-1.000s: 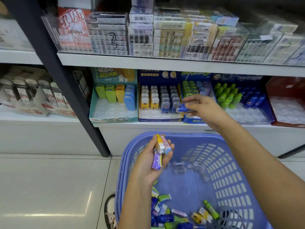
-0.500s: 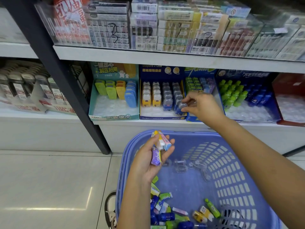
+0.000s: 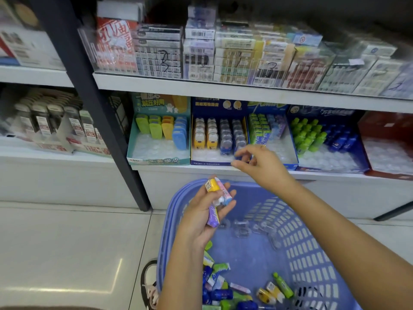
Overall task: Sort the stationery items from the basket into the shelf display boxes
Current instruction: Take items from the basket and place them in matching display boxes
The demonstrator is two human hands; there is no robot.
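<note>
Above the far rim of the basket, the right hand hangs with its fingers released and loosely spread, thumb and first finger apart. A small blue piece shows between them, blurred, and I cannot tell if they touch it. Over the left part of the same rim, the left hand grasps a bundle with curled fingers: a yellow carton, a pink and pale blue piece and a glossy purple packet that points down into the basket.

The basket is of lilac-blue plastic, with slotted walls and a smooth bottom. At its near end the stationery items lie in a loose heap: short tubes and little cartons in green, dark blue, yellow and white. Some clear plastic shells lie farther in.

Beyond the basket, on the low white shelf, stand cardboard display boxes. The dark blue box holds rows of rounded yellow and blue pieces, and the teal box, beyond the basket's left side, holds flat coloured ones. Left of the basket is the glossy tiled floor.
</note>
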